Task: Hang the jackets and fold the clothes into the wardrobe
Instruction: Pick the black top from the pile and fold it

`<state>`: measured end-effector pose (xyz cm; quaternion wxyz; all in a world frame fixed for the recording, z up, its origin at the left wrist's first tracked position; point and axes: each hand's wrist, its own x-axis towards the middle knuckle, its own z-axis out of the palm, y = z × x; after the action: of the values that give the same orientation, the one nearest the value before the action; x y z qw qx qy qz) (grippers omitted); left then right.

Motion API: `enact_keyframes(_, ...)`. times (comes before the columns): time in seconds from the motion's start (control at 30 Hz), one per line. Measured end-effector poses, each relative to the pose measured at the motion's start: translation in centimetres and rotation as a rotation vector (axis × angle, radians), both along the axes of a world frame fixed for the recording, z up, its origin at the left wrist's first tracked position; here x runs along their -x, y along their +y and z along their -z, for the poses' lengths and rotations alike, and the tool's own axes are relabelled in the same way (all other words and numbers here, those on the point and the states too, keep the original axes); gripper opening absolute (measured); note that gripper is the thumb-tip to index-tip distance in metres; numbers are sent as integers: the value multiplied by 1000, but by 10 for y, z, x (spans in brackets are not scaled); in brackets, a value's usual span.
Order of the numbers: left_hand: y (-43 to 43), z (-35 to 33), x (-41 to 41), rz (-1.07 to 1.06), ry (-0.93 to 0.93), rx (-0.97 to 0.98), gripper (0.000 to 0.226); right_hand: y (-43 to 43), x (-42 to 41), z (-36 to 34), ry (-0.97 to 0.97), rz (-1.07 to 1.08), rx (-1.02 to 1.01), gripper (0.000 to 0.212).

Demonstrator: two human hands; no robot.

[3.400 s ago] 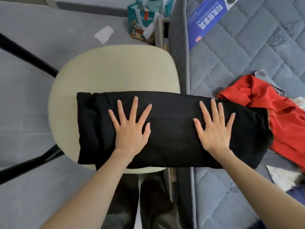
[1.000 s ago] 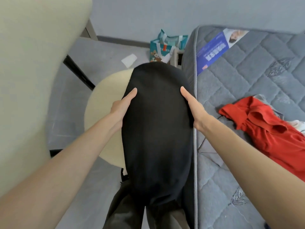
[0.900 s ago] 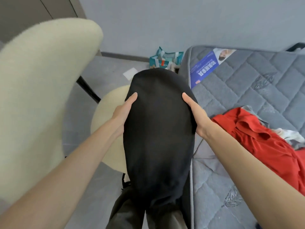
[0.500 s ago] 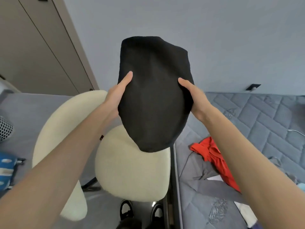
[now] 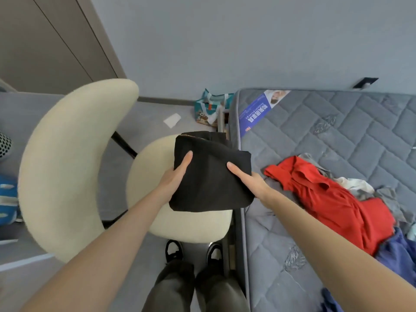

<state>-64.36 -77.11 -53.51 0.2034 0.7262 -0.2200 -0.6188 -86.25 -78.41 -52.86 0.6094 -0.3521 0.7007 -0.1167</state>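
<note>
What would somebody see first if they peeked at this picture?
Right in the middle, the left hand and the right hand hold a folded black garment above the seat of the cream chair. Next the eye jumps to the bright red garment, crumpled on the grey mattress at the right.

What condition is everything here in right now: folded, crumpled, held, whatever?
Black garment, folded, held over the chair seat.
Left hand, grips the garment's left edge, thumb on top.
Right hand, grips its right edge, thumb on top.
Red garment, unfolded, crumpled on the mattress.
Blue garment, crumpled beside the red one.
Chair, standing beside the mattress.
Mattress, uncovered, clothes heaped on it.
Bag, upright on the floor.
</note>
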Motion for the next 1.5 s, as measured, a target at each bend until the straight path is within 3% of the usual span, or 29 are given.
enact_keyframes(0.1,23,50,1,23,21,-64,88,22,4,47,10,15,-59,56)
enact_keyframes(0.17,31,77,0,13,8,-49,78,28,3,73,17,45,-45,64)
enact_keyframes(0.3,28,118,5,-60,-188,37,52,19,-5,112,119,76,32,68)
enact_keyframes(0.4,27,131,16,68,-486,264,61,11,-18,131,228,12,149,70)
enact_keyframes(0.47,28,141,25,158,-573,416,70,11,-24,142,306,-36,203,73)
enact_keyframes(0.57,26,158,26,-69,-409,217,71,11,-24,156,360,-9,144,80)
enact_keyframes(0.63,27,163,24,-130,-348,87,58,13,-21,160,352,13,90,84)
enact_keyframes(0.73,23,157,20,-184,-391,320,35,14,-16,156,299,49,238,71)
enact_keyframes(0.87,-7,134,12,-210,-381,559,25,-11,-17,141,236,100,422,59)
enact_keyframes(1.07,-76,140,-4,-187,-344,522,33,-78,-32,141,150,131,468,48)
enact_keyframes(1.17,-87,156,-1,-102,-496,420,49,-96,-44,156,213,123,464,52)
enact_keyframes(1.23,-83,167,3,170,-829,511,65,-97,-54,166,444,52,586,55)
enact_keyframes(1.3,-79,178,8,501,-1011,720,68,-93,-63,173,702,-134,838,56)
enact_keyframes(1.4,-78,196,15,684,-1007,714,61,-89,-63,192,817,-625,1041,51)
enact_keyframes(1.5,-76,221,12,648,-997,546,56,-92,-57,215,805,-728,911,47)
